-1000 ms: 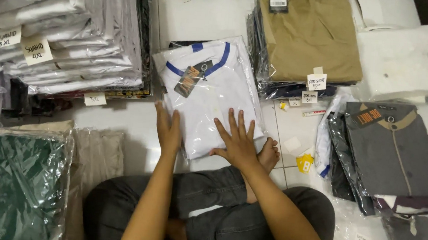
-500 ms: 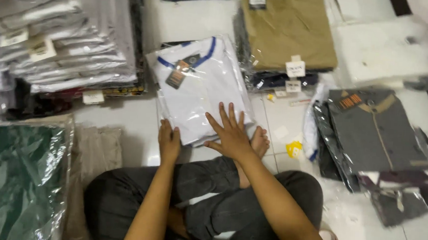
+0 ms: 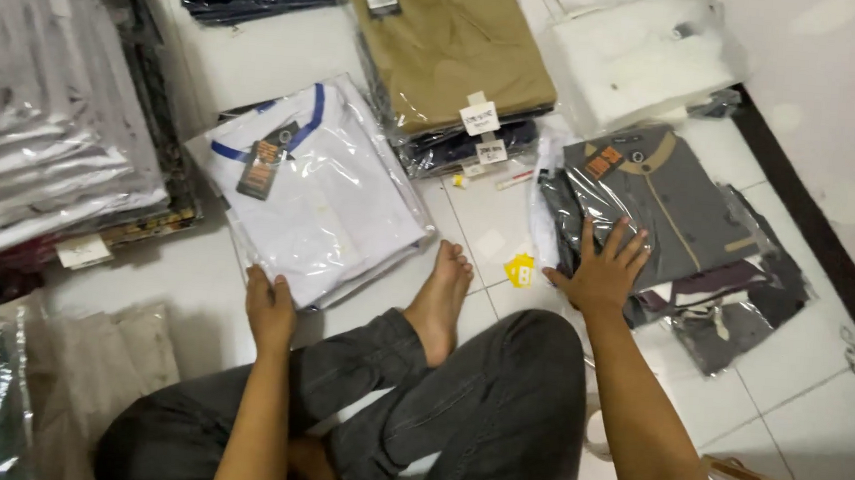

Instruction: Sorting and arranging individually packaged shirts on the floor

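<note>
Left hand (image 3: 270,309) on bagged shirt (image 3: 315,192) — right hand (image 3: 601,272) on shirt pile (image 3: 670,212), foot (image 3: 441,296) between

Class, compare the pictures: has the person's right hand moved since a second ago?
Yes. The right hand has left the white bagged shirt and gone rightward, past the bare foot, onto the grey bagged shirt.

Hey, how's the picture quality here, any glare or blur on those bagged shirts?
Head view: sharp near both hands; soft white glare streaks the plastic of the grey shirt pack under the right hand and the white shirt pack at the left hand; the left-edge stack is washed out.
</note>
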